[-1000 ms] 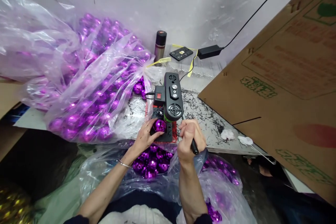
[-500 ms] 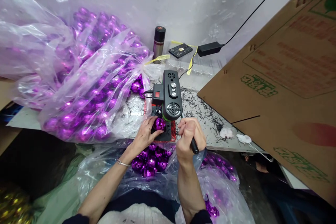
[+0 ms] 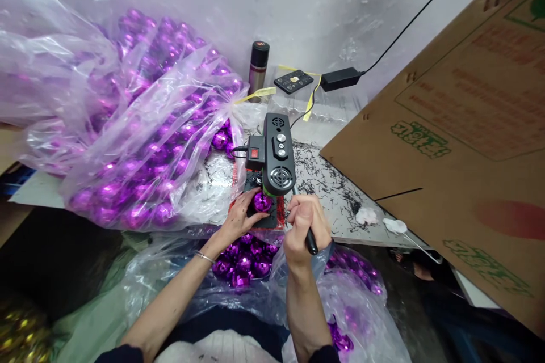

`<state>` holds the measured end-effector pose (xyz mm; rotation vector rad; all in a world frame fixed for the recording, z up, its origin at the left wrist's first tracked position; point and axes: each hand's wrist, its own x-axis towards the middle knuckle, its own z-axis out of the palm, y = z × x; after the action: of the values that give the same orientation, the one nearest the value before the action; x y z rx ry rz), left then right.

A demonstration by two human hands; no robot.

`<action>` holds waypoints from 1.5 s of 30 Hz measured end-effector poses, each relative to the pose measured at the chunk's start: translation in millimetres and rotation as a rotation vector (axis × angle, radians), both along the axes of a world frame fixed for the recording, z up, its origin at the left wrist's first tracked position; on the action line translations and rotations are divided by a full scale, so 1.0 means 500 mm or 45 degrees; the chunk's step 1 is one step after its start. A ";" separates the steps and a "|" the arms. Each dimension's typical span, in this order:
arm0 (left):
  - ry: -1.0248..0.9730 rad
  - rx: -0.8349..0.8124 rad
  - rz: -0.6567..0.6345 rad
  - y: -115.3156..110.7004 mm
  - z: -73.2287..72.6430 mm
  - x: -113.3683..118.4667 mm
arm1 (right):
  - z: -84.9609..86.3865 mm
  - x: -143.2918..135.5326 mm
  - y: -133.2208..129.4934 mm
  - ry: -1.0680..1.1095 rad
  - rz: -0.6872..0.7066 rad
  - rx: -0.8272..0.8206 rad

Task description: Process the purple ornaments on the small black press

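Note:
A black hand-lever machine (image 3: 280, 150) stands on the worktable. Under its front end sits a shiny purple mirror-faceted ball (image 3: 262, 201), its round end turned up toward me. My left hand (image 3: 240, 215) holds this ball from the left, thumb along the near side and fingers on the far side. Closed in a fist, my right hand (image 3: 307, 227) grips the machine's lever, whose black handle end (image 3: 312, 243) sticks out below the fist. More purple balls (image 3: 243, 264) lie in a clear plastic bag at my lap, just below the table edge.
Large clear bags of purple balls (image 3: 140, 153) fill the table's left. Behind stand a thermos (image 3: 258, 65), a dark phone-like slab (image 3: 293, 81) and a power adapter (image 3: 340, 79). Black scraps litter the tabletop (image 3: 327, 193). A big cardboard box (image 3: 451, 142) leans at the right.
The purple ball has turned, with its round end now facing up. My left thumb and fingers have shifted slightly around it. My right fist has moved slightly left with the lever.

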<state>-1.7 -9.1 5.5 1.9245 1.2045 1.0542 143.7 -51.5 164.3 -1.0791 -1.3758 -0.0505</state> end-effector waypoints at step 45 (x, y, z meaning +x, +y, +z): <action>-0.007 0.051 -0.008 0.015 -0.001 0.013 | -0.159 -0.003 0.023 -0.045 0.041 0.252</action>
<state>4.9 -1.8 5.1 1.9535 1.1816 1.0876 142.3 -40.2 84.6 -0.8941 -1.3882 -0.1791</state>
